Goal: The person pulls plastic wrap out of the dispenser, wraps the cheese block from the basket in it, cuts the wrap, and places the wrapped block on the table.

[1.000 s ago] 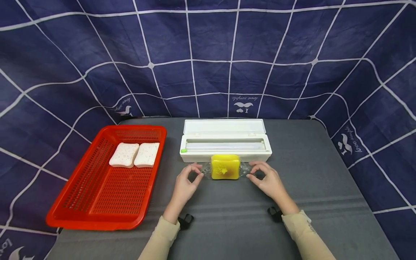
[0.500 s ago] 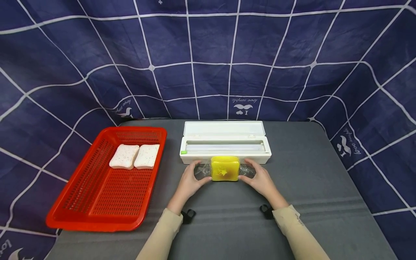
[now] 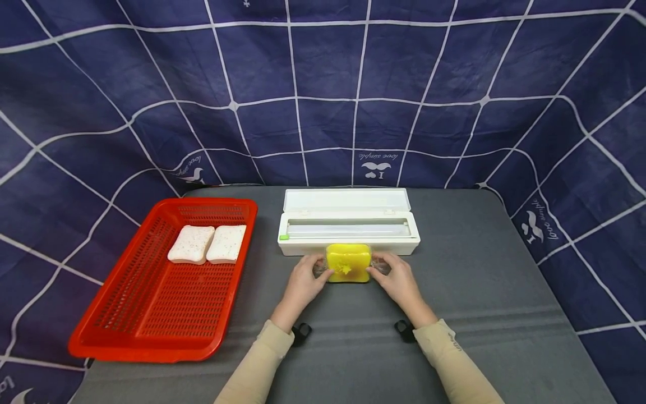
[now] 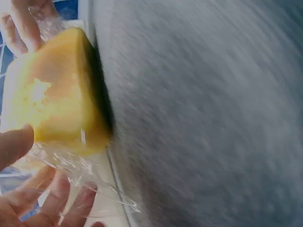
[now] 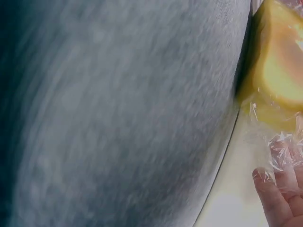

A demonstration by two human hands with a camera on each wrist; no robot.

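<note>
A yellow bread-slice-shaped block (image 3: 348,262) with a star-like mark on its face stands in front of the white dispenser, wrapped in clear cling film (image 5: 284,146). At its left side, my left hand (image 3: 305,279) holds the loose film end. The left thumb (image 4: 14,144) lies at the block's face edge, with the fingers behind the film. My right hand (image 3: 396,279) holds the other film end the same way, its thumb close to the block's right edge. Crinkled film shows over the right fingers (image 5: 274,194) in the right wrist view.
Behind the block is a long white cling film dispenser (image 3: 348,247), lid raised, with a green slider (image 3: 284,237) at its left. A red basket (image 3: 222,331) on the left holds two white speckled slice-shaped blocks (image 3: 208,244). Dark blue checked cloth (image 3: 323,84) surrounds the grey table (image 3: 484,269).
Both hands have moved inward from the pinched film ends to the block's sides, with thumbs now at its edges. The film ends show less. The block stays in nearly the same place.
</note>
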